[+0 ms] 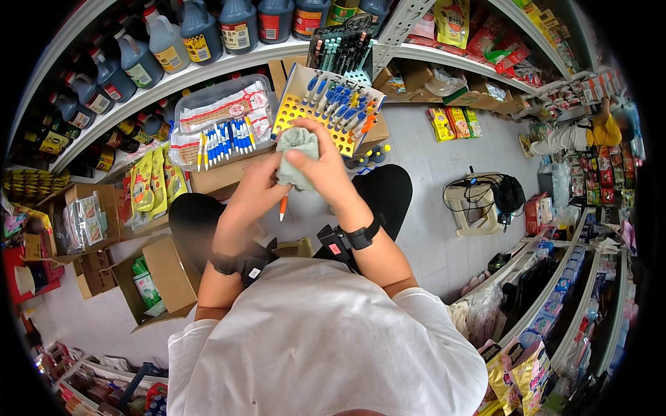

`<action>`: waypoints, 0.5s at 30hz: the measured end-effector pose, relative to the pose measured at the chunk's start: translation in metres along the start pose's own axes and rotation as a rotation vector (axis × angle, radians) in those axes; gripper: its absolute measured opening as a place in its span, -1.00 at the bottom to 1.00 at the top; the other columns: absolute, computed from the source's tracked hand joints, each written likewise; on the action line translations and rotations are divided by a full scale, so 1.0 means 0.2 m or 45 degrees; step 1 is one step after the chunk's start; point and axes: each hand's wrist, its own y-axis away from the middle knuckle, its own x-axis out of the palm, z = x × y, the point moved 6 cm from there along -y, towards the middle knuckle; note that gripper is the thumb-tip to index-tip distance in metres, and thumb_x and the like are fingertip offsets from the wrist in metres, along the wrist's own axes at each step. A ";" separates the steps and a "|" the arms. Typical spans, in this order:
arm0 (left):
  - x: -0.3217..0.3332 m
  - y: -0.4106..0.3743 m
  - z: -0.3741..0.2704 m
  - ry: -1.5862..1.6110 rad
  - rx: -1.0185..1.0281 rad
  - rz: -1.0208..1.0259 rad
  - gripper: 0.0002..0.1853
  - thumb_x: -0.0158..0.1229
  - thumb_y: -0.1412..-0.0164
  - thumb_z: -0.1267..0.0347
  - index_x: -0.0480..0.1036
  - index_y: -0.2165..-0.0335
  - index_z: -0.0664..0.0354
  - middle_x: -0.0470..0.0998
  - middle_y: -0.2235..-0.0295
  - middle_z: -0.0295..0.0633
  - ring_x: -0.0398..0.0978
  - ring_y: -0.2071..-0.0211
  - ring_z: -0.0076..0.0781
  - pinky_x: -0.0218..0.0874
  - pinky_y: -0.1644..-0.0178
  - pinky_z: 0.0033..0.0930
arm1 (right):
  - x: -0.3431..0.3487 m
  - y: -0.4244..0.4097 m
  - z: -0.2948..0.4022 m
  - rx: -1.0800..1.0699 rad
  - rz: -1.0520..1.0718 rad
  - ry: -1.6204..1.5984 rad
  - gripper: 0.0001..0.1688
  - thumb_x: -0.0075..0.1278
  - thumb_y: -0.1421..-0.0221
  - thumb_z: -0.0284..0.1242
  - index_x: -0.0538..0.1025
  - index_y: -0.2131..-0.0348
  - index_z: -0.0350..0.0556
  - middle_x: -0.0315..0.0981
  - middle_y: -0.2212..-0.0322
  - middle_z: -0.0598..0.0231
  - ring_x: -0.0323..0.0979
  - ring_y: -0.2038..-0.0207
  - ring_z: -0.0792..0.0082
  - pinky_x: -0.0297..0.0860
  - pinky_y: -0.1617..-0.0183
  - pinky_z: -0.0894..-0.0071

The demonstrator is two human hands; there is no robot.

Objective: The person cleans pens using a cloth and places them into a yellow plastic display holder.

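Observation:
A crumpled pale green cloth (297, 161) is gripped between my left hand (260, 179) and my right hand (325, 169). From below the cloth sticks an orange pen with a white tip (283, 208); its upper part is hidden. Just beyond my hands, a yellow pen display box (291, 112) with round holes holds many blue, yellow and orange pens, and some holes at its near side hold none. Left of it, a row of blue, white and yellow pens (226, 140) lies on packages on a clear plastic bin (179, 117). A display of black and mint pens (341, 52) stands behind.
Large sauce jugs (195, 34) line the shelf ahead. An open cardboard box (169, 270) is at lower left. A plastic stool (471, 210) with black cables stands on the floor to the right. Bright packets (453, 124) lie on the floor. Another person (603, 130) is at far right.

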 end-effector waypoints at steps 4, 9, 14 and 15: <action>0.03 0.01 -0.03 -0.151 -0.082 0.152 -0.75 0.17 -0.07 0.43 0.37 0.29 0.36 0.35 0.57 -0.24 0.28 0.61 -0.56 0.11 0.52 -0.46 | 0.00 -0.02 -0.03 0.250 -0.057 -0.433 -0.75 -0.04 -0.17 -0.50 0.36 0.15 -0.22 0.48 0.37 0.11 0.49 0.29 0.35 0.45 0.20 0.39; 0.03 0.01 -0.03 -0.069 0.007 0.048 -0.76 0.16 -0.06 0.43 0.36 0.31 0.35 0.33 0.59 -0.23 0.25 0.63 -0.53 0.08 0.54 -0.44 | -0.04 -0.02 -0.07 0.339 -0.217 -0.761 -0.70 -0.05 -0.16 -0.52 0.33 0.10 -0.21 0.47 0.28 0.08 0.47 0.20 0.32 0.44 0.14 0.37; 0.01 0.00 -0.01 -0.093 0.040 -0.018 -0.76 0.18 -0.07 0.42 0.36 0.32 0.36 0.33 0.59 -0.23 0.25 0.64 -0.54 0.08 0.55 -0.44 | 0.04 0.01 0.00 0.083 0.115 -0.176 -0.68 -0.13 -0.21 -0.51 0.30 0.04 -0.19 0.45 0.19 0.02 0.45 0.13 0.28 0.43 0.07 0.32; 0.02 0.00 0.00 -0.159 0.013 0.026 -0.76 0.18 -0.07 0.42 0.36 0.32 0.36 0.34 0.59 -0.22 0.26 0.64 -0.54 0.09 0.55 -0.44 | 0.02 0.00 -0.03 0.160 0.069 -0.279 -0.68 -0.13 -0.21 -0.50 0.30 0.04 -0.19 0.46 0.20 0.02 0.46 0.13 0.28 0.43 0.08 0.32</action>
